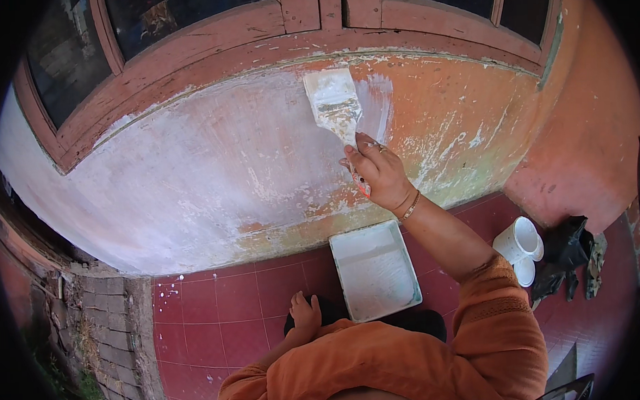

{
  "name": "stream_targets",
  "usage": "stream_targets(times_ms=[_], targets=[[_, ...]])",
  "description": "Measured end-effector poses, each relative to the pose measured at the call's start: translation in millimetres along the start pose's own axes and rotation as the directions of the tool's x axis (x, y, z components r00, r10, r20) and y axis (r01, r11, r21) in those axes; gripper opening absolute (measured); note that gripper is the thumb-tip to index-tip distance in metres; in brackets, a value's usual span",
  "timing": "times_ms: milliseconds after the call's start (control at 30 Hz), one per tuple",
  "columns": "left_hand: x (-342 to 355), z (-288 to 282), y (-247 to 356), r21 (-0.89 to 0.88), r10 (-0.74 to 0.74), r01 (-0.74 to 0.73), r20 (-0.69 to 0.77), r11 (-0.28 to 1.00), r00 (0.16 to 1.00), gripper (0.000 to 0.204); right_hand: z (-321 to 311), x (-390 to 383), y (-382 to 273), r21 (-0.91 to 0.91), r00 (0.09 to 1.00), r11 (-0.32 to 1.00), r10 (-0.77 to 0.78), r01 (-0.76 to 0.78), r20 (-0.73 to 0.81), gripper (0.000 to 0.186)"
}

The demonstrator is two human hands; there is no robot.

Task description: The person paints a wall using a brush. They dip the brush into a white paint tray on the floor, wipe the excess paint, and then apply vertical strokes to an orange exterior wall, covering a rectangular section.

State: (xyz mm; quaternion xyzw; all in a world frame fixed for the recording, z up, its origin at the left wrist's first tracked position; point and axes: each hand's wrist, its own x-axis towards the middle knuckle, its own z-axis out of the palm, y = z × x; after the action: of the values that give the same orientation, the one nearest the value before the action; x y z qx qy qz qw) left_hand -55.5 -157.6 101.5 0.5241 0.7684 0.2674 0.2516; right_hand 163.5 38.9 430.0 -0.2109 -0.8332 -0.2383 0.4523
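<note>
My right hand [381, 173] is closed round the handle of a wide paintbrush [336, 104]. The brush is coated with white paint, and its bristles lie against the wall [262, 152] just under the window frame. Left of the brush the wall carries a thin whitish coat; to its right the old orange paint shows, scratched and flaking. Low down, my left hand [305, 313] rests by my dark-clad knee, fingers stretched out, holding nothing. Between my knees and the wall sits a white paint tray [376, 268], its inside wet with white paint.
A pink-red wooden window frame [209, 52] runs above the painted area. White plastic tubs [522, 242] and black plastic bags [563, 255] lie on the red tiled floor [225, 302] at right. White drips spot the tiles at left, beside a paved strip [111, 320].
</note>
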Motion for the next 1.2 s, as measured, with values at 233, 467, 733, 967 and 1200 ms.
stream_targets(times_ms=[233,467,733,967,1200], targets=[[-1,0,-10,-0.005,-0.004,0.004,-0.015,1.0,1.0,0.058,-2,-46,-42,0.176,0.987,0.978,0.086,-0.109,0.132,0.044],[0,-2,9,0.045,-0.002,0.001,0.027,0.999,1.0,0.058,-13,23,-8,0.118,0.997,0.993,0.023,-0.013,-0.079,0.041],[2,2,-11,-0.023,-0.028,0.028,0.009,0.999,1.0,0.06,-4,-5,-23,0.155,0.996,0.984,0.093,-0.092,0.005,0.049],[1,-5,8,0.016,-0.043,0.042,0.052,0.999,0.998,0.06,-9,17,-6,0.135,0.996,0.987,0.085,-0.082,-0.013,0.039],[4,-3,2,-0.007,-0.047,0.047,0.049,0.999,0.998,0.06,-10,20,-19,0.196,0.998,0.98,0.041,-0.03,-0.052,0.048]])
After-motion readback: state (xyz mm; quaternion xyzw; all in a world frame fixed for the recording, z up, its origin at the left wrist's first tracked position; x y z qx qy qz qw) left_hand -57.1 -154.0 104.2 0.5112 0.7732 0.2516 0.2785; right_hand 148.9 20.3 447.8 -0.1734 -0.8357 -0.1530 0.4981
